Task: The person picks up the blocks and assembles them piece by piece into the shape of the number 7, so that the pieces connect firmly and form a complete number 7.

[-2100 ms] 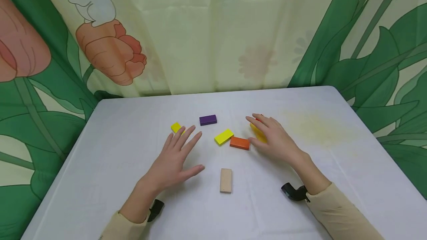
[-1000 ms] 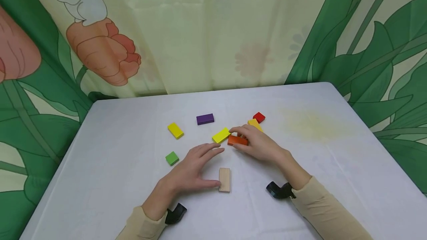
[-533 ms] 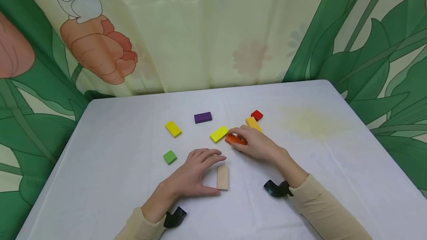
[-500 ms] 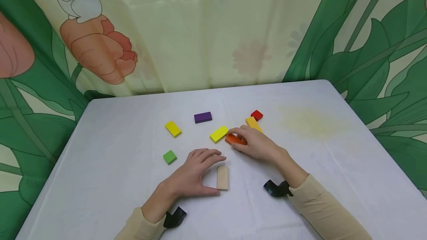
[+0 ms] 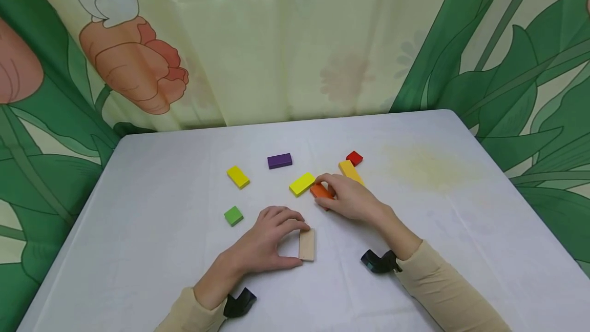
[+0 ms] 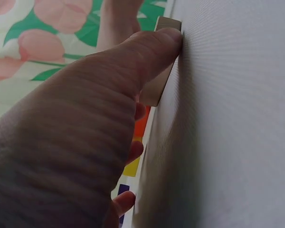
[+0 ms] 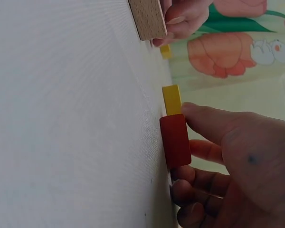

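In the head view my left hand (image 5: 269, 240) spans a plain wooden block (image 5: 306, 245), thumb at its near end and index fingertip at its far end. The left wrist view shows the thumb pressed against this wooden block (image 6: 156, 85), which lies on the cloth. My right hand (image 5: 352, 196) has its thumb and fingers around an orange block (image 5: 321, 191), partly hidden by them. That orange block looks red in the right wrist view (image 7: 175, 141), thumb at one end and curled fingers at the other. A bright yellow block (image 5: 302, 184) lies just left of it.
On the white-clothed table (image 5: 161, 209) lie a purple block (image 5: 279, 161), another yellow block (image 5: 238, 177) and a green block (image 5: 233, 215). Behind my right hand an amber block (image 5: 350, 171) lies against a red block (image 5: 354, 158). A patterned curtain (image 5: 258, 55) hangs behind the table.
Both hands came inward; the left uncovered the green and yellow blocks and closed on the wooden block's ends. My right hand left the amber block for the orange one, which has turned.
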The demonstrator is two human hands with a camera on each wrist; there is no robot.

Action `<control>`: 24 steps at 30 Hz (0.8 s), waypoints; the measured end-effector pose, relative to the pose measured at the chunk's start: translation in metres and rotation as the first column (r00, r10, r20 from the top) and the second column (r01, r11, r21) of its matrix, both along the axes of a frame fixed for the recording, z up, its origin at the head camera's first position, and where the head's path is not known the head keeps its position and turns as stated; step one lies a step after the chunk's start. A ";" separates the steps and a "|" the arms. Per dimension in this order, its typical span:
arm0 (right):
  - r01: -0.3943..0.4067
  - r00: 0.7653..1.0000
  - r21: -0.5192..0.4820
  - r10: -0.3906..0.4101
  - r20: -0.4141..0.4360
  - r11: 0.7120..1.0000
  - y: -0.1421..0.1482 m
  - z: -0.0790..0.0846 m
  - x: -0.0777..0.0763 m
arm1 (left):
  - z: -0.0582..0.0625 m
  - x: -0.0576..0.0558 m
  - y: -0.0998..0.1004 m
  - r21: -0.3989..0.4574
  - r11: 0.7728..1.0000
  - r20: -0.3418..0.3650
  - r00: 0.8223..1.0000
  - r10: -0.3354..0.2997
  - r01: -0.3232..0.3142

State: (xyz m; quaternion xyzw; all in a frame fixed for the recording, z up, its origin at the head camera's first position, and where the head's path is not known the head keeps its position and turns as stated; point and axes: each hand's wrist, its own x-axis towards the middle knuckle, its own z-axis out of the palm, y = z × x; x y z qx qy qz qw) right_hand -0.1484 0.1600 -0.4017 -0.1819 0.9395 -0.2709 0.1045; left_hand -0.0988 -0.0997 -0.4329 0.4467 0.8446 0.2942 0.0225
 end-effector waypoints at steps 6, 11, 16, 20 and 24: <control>0.005 0.999 -0.031 -0.004 0.039 1.000 -0.003 0.000 -0.001 | 0.000 -0.001 0.000 0.015 1.000 -0.011 1.000 0.000 0.000; 0.001 0.997 -0.053 0.003 0.077 0.999 -0.003 0.000 0.000 | 0.000 -0.003 0.002 0.012 1.000 -0.017 1.000 0.013 -0.013; 0.008 0.996 -0.060 -0.003 0.090 0.998 -0.003 0.001 0.000 | -0.002 -0.005 0.003 0.021 0.999 -0.014 0.999 0.031 -0.030; 0.019 0.997 -0.075 -0.013 0.082 0.997 -0.004 0.000 -0.001 | -0.004 -0.007 0.003 0.031 0.998 -0.010 0.999 0.047 -0.046; 0.038 0.996 -0.086 -0.031 0.081 0.996 -0.007 -0.002 -0.002 | -0.005 -0.007 0.004 0.036 0.997 -0.014 0.998 0.064 -0.064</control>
